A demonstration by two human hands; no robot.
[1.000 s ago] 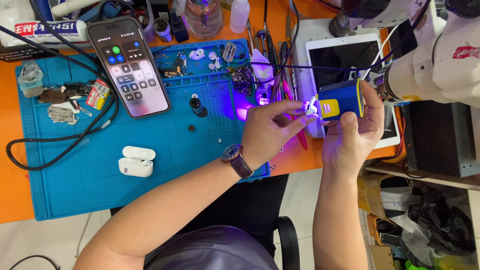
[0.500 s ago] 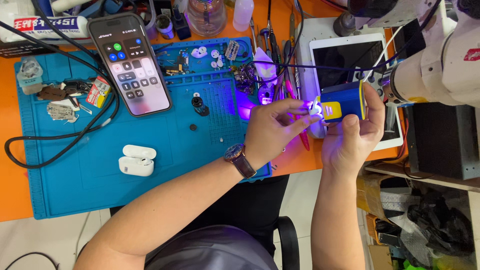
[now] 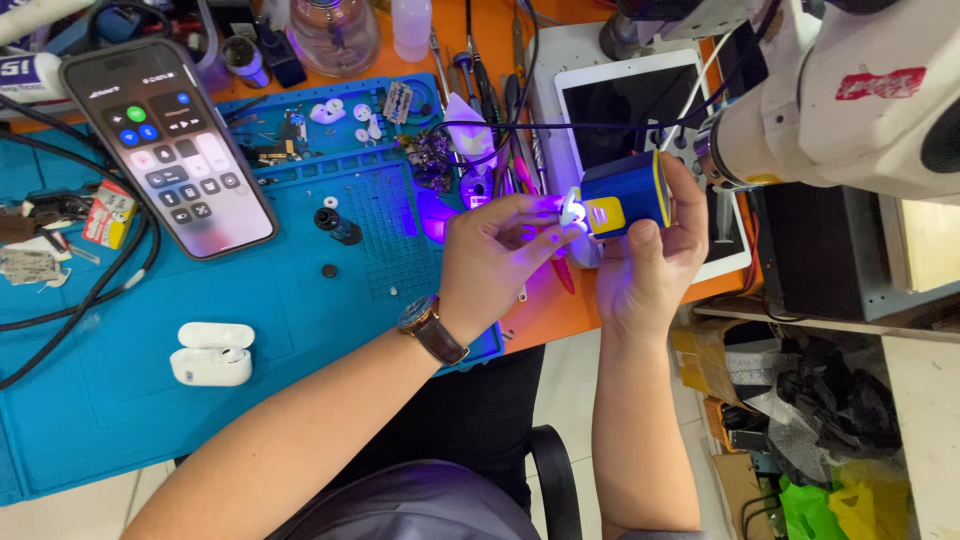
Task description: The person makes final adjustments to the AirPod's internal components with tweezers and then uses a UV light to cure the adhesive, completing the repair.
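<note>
Nearest you, a white earbud case (image 3: 212, 353) is lying open on the blue work mat (image 3: 300, 300), toward its near left part. Off the mat's right edge, your left hand (image 3: 492, 262) is pinching a small white part (image 3: 571, 208) at the glowing violet tip of a blue and yellow curing lamp (image 3: 625, 195), which your right hand (image 3: 650, 262) is gripping around its body, both hands close together. On the mat's far left, a lit smartphone (image 3: 168, 147) is lying. Beyond the lamp, a white tablet (image 3: 640, 110) is resting.
</note>
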